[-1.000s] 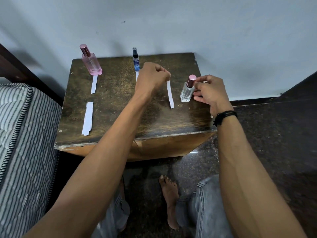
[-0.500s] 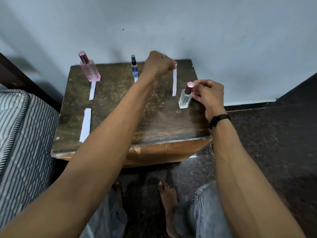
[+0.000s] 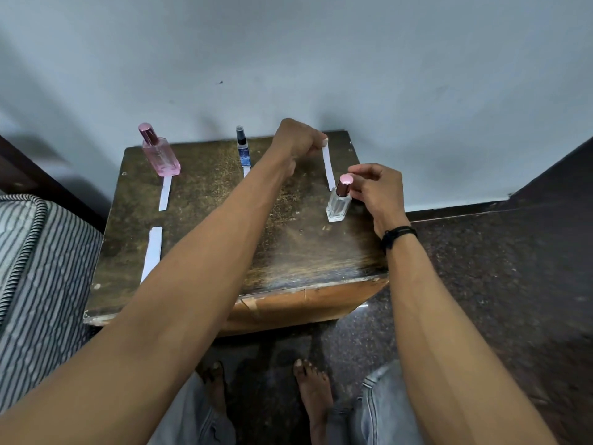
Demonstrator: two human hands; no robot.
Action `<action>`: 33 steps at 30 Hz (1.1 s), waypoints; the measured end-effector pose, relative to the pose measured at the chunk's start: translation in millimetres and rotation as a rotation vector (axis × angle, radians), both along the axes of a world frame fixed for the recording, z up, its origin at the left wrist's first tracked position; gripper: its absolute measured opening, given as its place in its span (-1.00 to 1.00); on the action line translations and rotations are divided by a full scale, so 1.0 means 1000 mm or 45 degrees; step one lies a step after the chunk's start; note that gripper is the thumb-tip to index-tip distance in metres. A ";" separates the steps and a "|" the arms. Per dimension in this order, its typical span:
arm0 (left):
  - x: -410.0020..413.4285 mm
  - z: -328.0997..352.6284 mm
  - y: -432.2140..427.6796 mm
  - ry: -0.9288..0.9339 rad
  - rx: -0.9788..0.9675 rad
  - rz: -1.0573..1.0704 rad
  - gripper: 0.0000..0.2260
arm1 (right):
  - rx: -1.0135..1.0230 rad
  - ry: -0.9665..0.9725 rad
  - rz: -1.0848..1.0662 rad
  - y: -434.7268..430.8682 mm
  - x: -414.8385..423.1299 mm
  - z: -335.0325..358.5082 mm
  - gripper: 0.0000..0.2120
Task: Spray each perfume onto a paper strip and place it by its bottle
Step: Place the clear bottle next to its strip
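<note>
Tabletop, dark and scuffed, lay under both hands and carried everything the task needed. The left hand reached far over it with its fingers curled, pinching the top end of a paper strip. The right hand, nearer the body and to the right of the left one, had its fingertips closed around the rosy cap of the clear bottle, which stood upright on the wood.

Well to the left of the left hand stood the pink bottle, capped. Just left of that hand's wrist stood the slim blue bottle. A spare strip lay flat far left of the left forearm, unused by the look of it.

The pink bottle's strip lay flat at its foot, and a short bit of the blue bottle's strip showed at its base before the left forearm hid the rest. Those two perfumes looked finished.

The held strip hung from the left fingers, its lower end just behind the clear bottle's cap and close to the right fingertips. With the cap on, I could not tell whether this strip had been sprayed. At the least, it had not yet been laid down beside the clear bottle, so the third perfume was the one left.
</note>
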State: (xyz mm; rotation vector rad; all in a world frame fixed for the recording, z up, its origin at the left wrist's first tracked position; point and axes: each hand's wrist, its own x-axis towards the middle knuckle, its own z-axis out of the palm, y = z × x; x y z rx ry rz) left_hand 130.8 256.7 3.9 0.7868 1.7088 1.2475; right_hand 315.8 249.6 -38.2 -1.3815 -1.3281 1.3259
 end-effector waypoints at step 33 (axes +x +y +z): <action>0.002 -0.022 0.004 0.695 0.002 -0.076 -0.90 | 0.001 -0.113 0.008 0.002 -0.005 -0.003 -0.91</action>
